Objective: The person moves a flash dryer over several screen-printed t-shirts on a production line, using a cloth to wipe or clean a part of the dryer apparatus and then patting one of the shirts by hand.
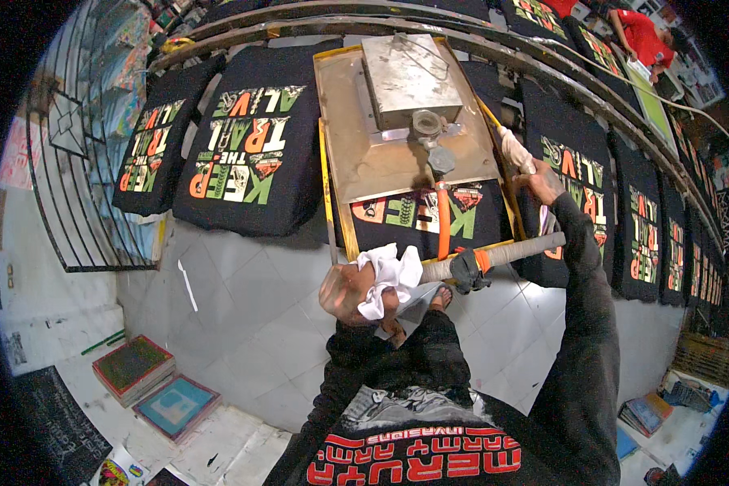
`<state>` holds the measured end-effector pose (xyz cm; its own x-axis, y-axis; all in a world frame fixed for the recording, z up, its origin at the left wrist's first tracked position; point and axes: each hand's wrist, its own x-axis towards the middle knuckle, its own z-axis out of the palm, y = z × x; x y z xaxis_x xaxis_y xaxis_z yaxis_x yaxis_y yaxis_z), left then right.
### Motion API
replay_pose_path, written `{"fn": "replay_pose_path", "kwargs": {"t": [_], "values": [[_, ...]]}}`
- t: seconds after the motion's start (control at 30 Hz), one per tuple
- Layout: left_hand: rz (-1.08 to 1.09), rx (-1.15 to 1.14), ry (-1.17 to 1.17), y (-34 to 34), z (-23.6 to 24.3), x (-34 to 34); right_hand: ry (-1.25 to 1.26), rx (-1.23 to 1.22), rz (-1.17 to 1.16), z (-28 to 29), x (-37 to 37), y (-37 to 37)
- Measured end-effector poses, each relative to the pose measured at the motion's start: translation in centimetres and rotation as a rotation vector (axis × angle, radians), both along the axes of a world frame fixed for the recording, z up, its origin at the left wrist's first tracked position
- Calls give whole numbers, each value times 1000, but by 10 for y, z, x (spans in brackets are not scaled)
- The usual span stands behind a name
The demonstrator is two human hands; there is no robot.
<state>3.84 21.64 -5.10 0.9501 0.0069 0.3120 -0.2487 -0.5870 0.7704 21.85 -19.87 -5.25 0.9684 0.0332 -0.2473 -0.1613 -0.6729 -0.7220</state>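
A metal heating panel [340,154] in a yellow frame, like a flash dryer, lies over a printed black T-shirt [462,217]. On it sits a silver box [409,69], with an orange cable [443,219] running from a grey plug. Across its near side runs a tape-wrapped handle bar [526,249]. My left hand [348,290] is closed around a white cloth [393,271] at the frame's near left corner; what lies inside the cloth is hidden. My right hand [543,182] grips the cloth-wrapped right side of the frame.
Printed black T-shirts [251,138] lie in a row on both sides of the panel. A long rail [300,32] passes behind them. Framed screens [178,405] rest at the lower left, near a metal grille [73,178]. Another person in red [644,36] is at the far right.
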Motion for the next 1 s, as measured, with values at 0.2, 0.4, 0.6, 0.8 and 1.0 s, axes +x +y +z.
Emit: {"fn": "replay_pose_path", "kwargs": {"t": [0.2, 0.4, 0.6, 0.8, 1.0], "values": [[10, 24, 31, -3, 6, -12, 0, 79, -20, 7, -11, 6], [29, 71, 100, 1, 18, -22, 9, 121, -33, -11, -15, 3], [73, 103, 150, -4, 31, -26, 66, 234, -59, -7, -27, 8], [162, 141, 140, -5, 35, -23, 228, 366, -217, -3, -30, 10], [256, 161, 126, -9, 37, -28, 239, 421, -247, -6, -32, 15]]}}
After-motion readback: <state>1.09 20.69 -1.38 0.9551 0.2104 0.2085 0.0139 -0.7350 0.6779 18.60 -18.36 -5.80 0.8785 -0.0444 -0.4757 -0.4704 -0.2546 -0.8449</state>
